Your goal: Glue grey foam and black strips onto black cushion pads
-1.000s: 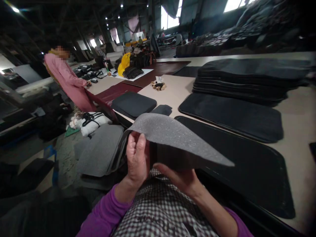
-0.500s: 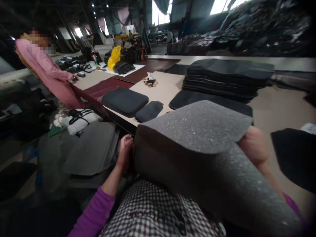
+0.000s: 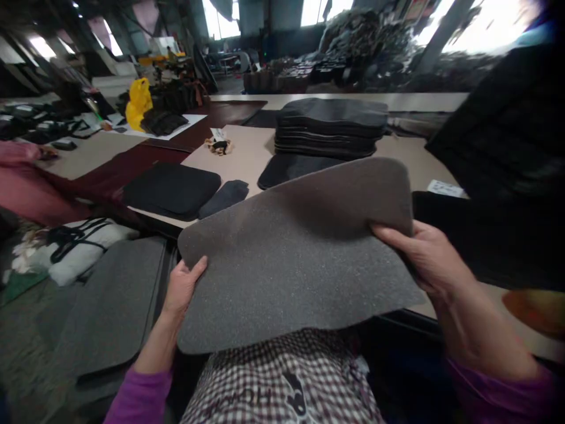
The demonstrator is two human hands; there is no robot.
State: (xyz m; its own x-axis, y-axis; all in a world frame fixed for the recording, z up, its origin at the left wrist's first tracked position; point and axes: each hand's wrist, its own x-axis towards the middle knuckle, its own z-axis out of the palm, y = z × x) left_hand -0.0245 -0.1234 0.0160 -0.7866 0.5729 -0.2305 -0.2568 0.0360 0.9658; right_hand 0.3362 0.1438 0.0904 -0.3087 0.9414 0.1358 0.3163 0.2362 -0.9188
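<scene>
Grey mat [image 3: 291, 259] now flat, lengthwise left-to-right

Near edge: grey sheet [image 3: 300, 259], held between left hand [image 3: 183, 288] and right hand [image 3: 424, 259], spans the front of the tabletop [image 3: 245, 150], so no straight reach ahead. Beyond it: black mat stack [image 3: 331, 126] mid-tabletop, flat black mat [image 3: 286, 168] just in front of it. Left: black pad [image 3: 172, 188], small dark piece [image 3: 225, 197] just beside it. Open lane: bare strip between pad and stack. Right is walled by a dark bulk [image 3: 507, 147]. Low left, grey mat pile [image 3: 115, 300] sits beside the tabletop.
</scene>
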